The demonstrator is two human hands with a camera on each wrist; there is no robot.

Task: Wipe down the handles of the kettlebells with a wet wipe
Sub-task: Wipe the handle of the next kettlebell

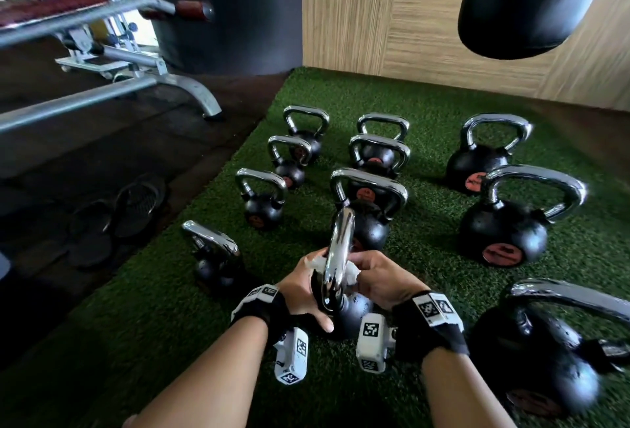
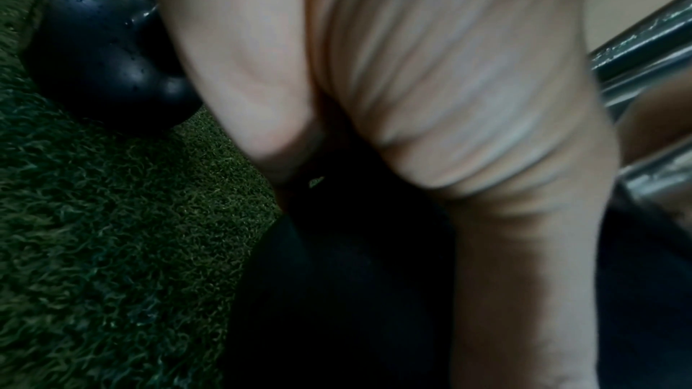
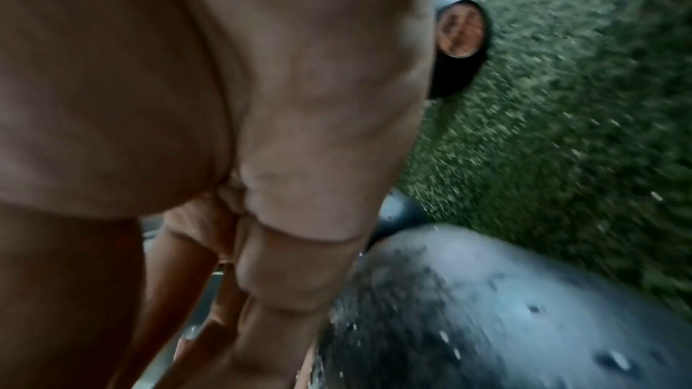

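Note:
A black kettlebell [image 1: 353,313] stands on the green turf right in front of me, its chrome handle [image 1: 337,243] rising between my hands. A white wet wipe [image 1: 353,272] is bunched around the handle's lower part. My left hand [image 1: 303,286] grips the handle from the left, thumb lying down on the ball. My right hand [image 1: 376,276] pinches the wipe against the handle from the right. The left wrist view is filled by my blurred left hand [image 2: 430,85] over the dark ball [image 2: 337,292]. In the right wrist view, my right hand [image 3: 262,99] curls beside the wet ball [image 3: 505,321].
Several other chrome-handled kettlebells stand in rows on the turf [image 1: 426,121]: a small one [image 1: 213,257] close left, a big one [image 1: 545,359] close right. A weight bench [image 1: 136,63], sandals [image 1: 136,202], a hanging punching bag [image 1: 525,1] and a wood wall [image 1: 392,18] surround them.

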